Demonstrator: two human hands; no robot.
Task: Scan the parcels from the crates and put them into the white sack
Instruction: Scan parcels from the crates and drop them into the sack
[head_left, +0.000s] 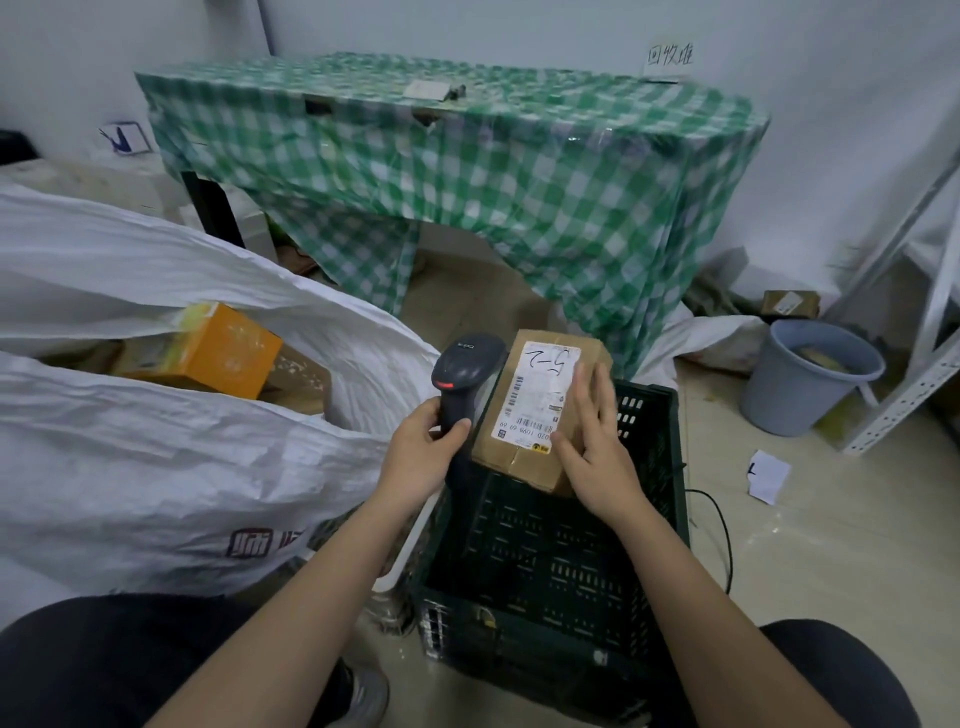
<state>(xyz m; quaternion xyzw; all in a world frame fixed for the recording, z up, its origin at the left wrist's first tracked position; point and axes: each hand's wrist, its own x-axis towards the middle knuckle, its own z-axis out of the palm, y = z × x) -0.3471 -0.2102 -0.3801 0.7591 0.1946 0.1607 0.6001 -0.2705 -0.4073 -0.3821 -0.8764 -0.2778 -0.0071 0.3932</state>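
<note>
A brown cardboard parcel (524, 447) with a white shipping label is tilted up over the far part of the dark green crate (545, 566). My right hand (597, 441) lies on the parcel's right side, fingers spread over the label and thumb at its near edge. My left hand (423, 449) grips the handle of a dark grey barcode scanner (467, 366), whose head sits just left of the label. The white sack (171, 467) stands open to the left, with an orange box (218, 351) and brown parcels inside.
A table under a green checked cloth (467, 171) stands behind. A grey bucket (810, 374) and a white metal rack (930, 332) are at the right. A paper scrap (769, 475) and a black cable (719, 525) lie on the tiled floor.
</note>
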